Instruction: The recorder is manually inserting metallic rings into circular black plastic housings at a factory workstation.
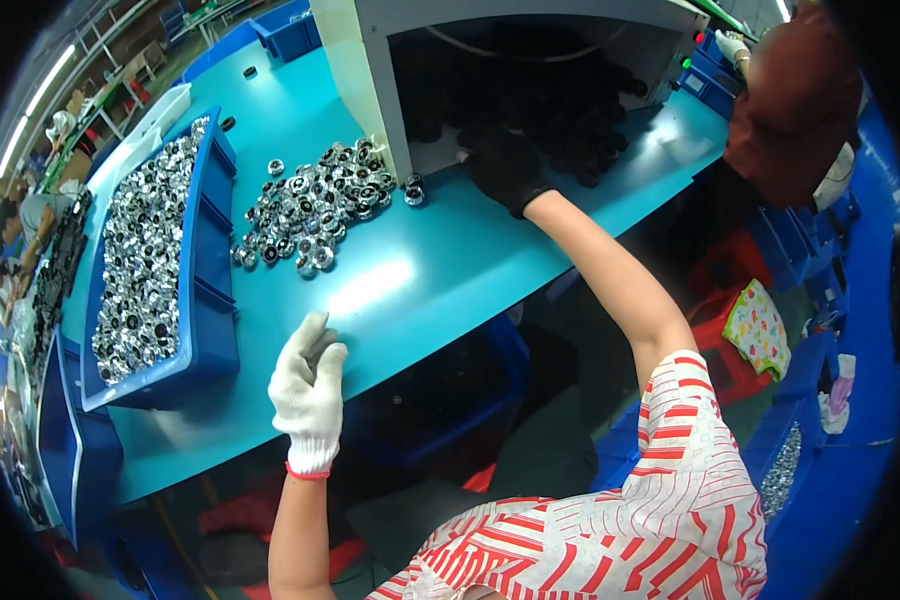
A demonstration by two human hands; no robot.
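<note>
My left hand [307, 392], in a white knitted glove with a red cuff edge, hovers over the front edge of the teal table [440, 265]. Its fingers are loosely bent and apart, with nothing seen in them. My right hand [507, 172], in a black glove, reaches into the opening of a white box-shaped machine [375, 85]. Beside it lies a heap of small black parts [580, 125], dark and hard to make out. What the right fingers touch is hidden in the shadow. Left of the machine, a pile of shiny silver round parts with black centres [320, 205] is spread on the table.
A long blue bin [215, 330] full of similar silver parts stands on the left. One blue bin [292, 32] sits at the far edge. At the right, a person in a dark red top [795, 110] works close by. A patterned cloth [757, 330] hangs over something red.
</note>
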